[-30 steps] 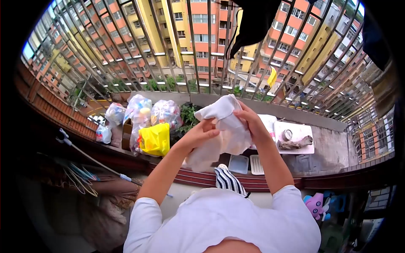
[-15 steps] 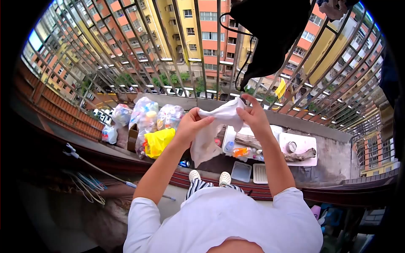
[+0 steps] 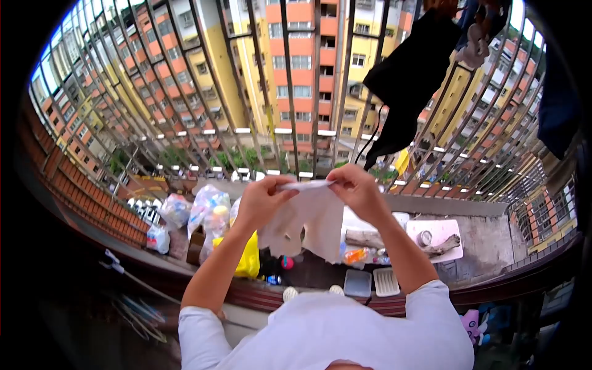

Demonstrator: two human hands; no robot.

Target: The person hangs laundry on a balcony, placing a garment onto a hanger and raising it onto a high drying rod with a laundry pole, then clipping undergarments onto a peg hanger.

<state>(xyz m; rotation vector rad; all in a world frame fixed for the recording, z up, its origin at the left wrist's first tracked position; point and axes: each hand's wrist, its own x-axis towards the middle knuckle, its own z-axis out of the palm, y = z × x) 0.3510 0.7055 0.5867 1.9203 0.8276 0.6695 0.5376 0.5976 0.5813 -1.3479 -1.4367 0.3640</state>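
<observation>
A thin white cloth [image 3: 308, 222] hangs down in front of me, stretched by its top edge between both hands. My left hand [image 3: 265, 200] pinches the upper left corner between thumb and fingers. At the upper right corner, my right hand [image 3: 356, 190] grips the same edge in a pinch. The lower part hangs loose and looks slightly see-through, with a split between two hanging parts. Behind it the floor and some items are partly hidden.
Metal window bars [image 3: 314, 92] stand ahead, with black clothing [image 3: 410, 80] hanging at upper right. Filled plastic bags [image 3: 209, 213] and a yellow bag [image 3: 248, 256] lie left. At right are a white foam lid [image 3: 447, 231], driftwood [image 3: 443, 245] and small trays [image 3: 357, 283].
Both hands have risen and pulled the cloth's top edge straight, so it now hangs spread out. The view has tilted up, showing more of the bars and the black clothing.
</observation>
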